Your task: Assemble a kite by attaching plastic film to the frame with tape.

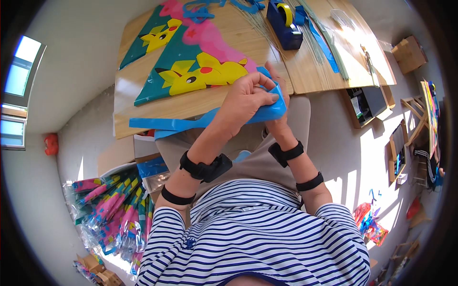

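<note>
Left hand [245,97]: closed, fingers curled over a bunched blue plastic strip [200,121], held just off the near edge of the wooden table [152,107]. Black band on the wrist, a second one further up the forearm.

Right hand [279,102]: mostly hidden behind the left hand and the bunched plastic; fingers visible above the bundle, pressed against it. Grip evident, degree of closure not clear. Black bands on wrist and forearm likewise.

Blue plastic strip: gathered into a wad between both hands, remainder trailing leftward along the near edge of the table, flat and ribbon-like, end hanging past the table's left corner.

On the table, beyond the hands: teal kite sail [191,66] with yellow cartoon figures and a pink area, lying flat, its near point touching the bunched plastic. At the far edge of the table: dark blue tape dispenser [285,24] with a yellow roll, beside a spread of thin green sticks [315,38]. More blue ribbon [205,9] at the far edge, left of the dispenser.

Left of the table, on the floor: stack of packaged kites [112,214] in clear wrap, pink, blue and yellow.
</note>
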### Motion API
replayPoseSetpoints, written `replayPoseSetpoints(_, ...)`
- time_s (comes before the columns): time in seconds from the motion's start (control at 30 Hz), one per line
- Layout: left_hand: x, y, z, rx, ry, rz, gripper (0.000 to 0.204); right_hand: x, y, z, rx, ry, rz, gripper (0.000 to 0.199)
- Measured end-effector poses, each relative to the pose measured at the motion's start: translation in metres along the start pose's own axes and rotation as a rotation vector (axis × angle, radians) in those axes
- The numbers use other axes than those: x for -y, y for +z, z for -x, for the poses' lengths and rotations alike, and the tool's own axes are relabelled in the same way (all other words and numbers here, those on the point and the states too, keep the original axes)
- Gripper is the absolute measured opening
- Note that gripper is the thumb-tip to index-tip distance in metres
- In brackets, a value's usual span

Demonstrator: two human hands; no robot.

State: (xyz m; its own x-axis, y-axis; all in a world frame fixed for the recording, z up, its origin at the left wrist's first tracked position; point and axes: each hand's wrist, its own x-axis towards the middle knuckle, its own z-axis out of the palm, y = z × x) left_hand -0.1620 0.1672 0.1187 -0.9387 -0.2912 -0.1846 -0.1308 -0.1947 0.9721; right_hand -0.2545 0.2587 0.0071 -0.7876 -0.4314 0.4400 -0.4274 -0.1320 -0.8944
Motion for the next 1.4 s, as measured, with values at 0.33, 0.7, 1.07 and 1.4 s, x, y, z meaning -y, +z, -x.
replayPoseSetpoints(0.33, 0.043, -0.052, -0.030, -0.333, 0.345, -0.847, 0.041, -0.005, -0.056, -0.038, -0.205, 0.283, -0.303, 0.040)
replayPoseSetpoints(0.7, 0.139, -0.151, -0.021, -0.400, -0.042, -1.437, 0.065, -0.022, -0.137, -0.071, -0.271, 0.355, -0.638, 0.046)
replayPoseSetpoints(1.07, 0.142, -0.150, -0.014, -0.399, 0.117, -1.594, 0.062, -0.009, -0.230, -0.095, 0.021, 0.648, -0.591, 0.070)
replayPoseSetpoints(1.4, 0.130, -0.151, -0.004, -0.363, -0.061, -1.655, 0.063, -0.019, -0.338, -0.134, -0.525, 0.851, -0.771, 0.053)
